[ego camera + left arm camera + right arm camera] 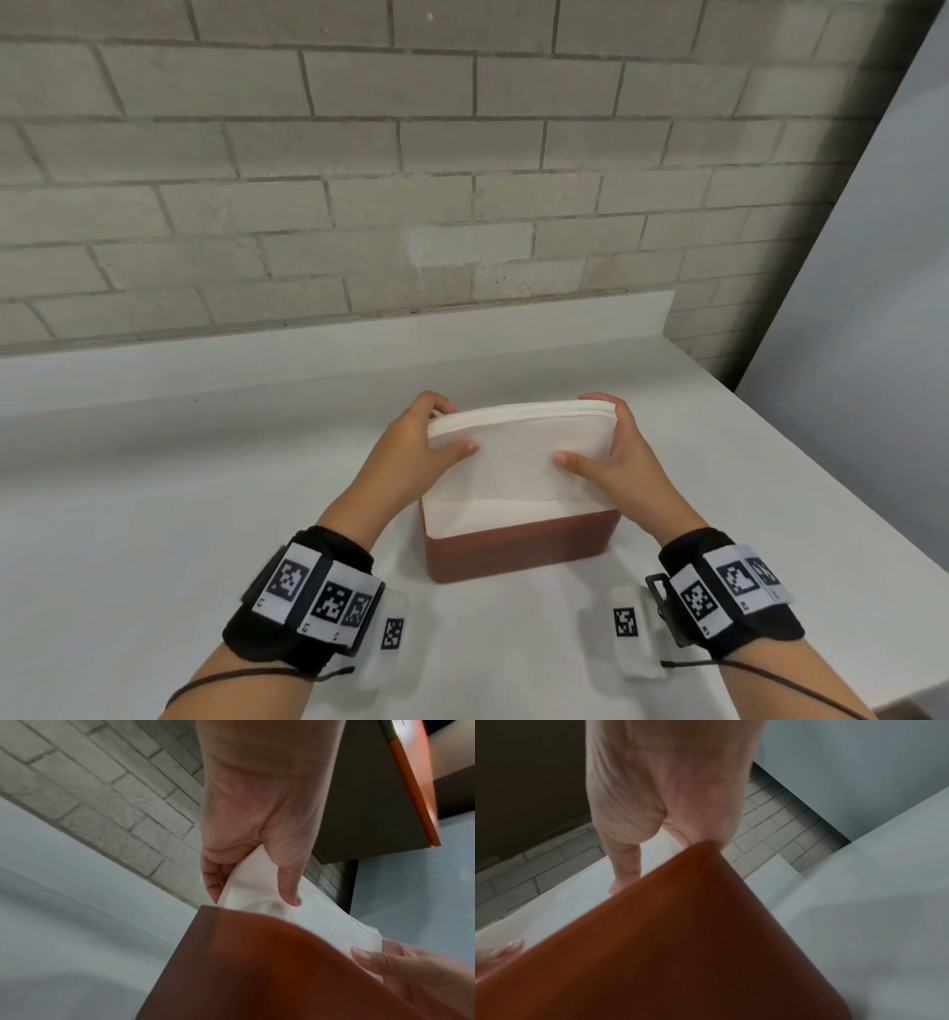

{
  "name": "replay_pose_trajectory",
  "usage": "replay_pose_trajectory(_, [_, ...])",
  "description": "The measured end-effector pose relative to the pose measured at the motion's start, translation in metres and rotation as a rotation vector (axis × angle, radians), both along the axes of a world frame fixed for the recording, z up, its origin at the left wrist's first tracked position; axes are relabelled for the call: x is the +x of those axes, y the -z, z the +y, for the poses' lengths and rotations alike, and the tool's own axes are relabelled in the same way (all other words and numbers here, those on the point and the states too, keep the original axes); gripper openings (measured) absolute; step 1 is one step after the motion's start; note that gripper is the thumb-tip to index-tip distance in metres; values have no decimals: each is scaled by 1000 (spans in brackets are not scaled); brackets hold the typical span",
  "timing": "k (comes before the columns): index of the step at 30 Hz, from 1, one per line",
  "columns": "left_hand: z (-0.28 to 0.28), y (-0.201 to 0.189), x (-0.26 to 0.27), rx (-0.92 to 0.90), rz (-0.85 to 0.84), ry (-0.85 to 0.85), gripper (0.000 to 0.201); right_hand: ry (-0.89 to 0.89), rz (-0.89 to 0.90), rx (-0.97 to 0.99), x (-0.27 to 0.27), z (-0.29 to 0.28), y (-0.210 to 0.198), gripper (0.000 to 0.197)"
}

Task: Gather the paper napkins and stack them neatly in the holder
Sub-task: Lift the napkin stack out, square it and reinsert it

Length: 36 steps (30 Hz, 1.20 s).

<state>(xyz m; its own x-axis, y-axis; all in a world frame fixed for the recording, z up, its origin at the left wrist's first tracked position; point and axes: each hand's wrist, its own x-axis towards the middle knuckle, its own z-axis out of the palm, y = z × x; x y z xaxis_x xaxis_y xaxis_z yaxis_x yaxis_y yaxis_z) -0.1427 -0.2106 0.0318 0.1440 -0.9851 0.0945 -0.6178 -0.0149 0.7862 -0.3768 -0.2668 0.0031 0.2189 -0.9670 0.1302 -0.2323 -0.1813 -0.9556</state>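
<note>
A stack of white paper napkins (518,452) stands tilted in a brown box-shaped holder (518,547) on the white counter. My left hand (411,452) grips the stack's left edge, thumb on the near face and fingers behind. My right hand (616,457) grips the right edge the same way. In the left wrist view my left hand (257,878) pinches the napkins (257,882) above the holder's wall (257,963), and my right hand's thumb (365,955) lies on them. In the right wrist view the holder (667,943) hides most of the napkins (552,910) below my right hand (659,845).
The white counter (154,514) runs under a grey brick wall (359,180), with a low white backsplash (308,354) along it. A pale panel (873,257) rises at the right, past the counter's right edge.
</note>
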Motion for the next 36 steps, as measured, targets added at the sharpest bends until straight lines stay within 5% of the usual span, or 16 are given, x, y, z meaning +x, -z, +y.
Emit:
replay_pose_trajectory(6, [-1,4,-2,-92,-30,1,17,33,43,-15,1,-2,0,83])
replay_pose_trajectory(9, [-2,-14,-4,-221,-114,34,17,136,253,-294,1,-2,-13,108])
replay_pose_trajectory(11, [-2,-30,-7,-321,-165,87,17,94,438,-553,7,-1,-28,96])
replay_pose_trajectory(13, [-2,-45,-13,-398,-179,126,17,-8,541,-683,17,-1,-40,64])
replay_pose_trajectory(15, [-2,-55,-19,-444,-131,117,19,-65,474,-587,29,3,-47,27])
replay_pose_trajectory(17, [-3,-57,-23,-496,-36,34,29,-60,308,-396,35,6,-49,10])
replay_pose_trajectory(21, [-5,-42,-28,-492,283,-179,61,-11,-27,-174,34,10,-51,17])
replay_pose_trajectory(26, [-3,-17,-55,-355,563,-25,43,-40,-252,-91,37,15,-42,41])
replay_pose_trajectory(29, [1,0,-71,-284,595,21,35,7,-299,-74,45,20,-25,54])
replay_pose_trajectory(36, [0,3,-71,-314,565,5,21,63,-368,-77,46,18,-26,36])
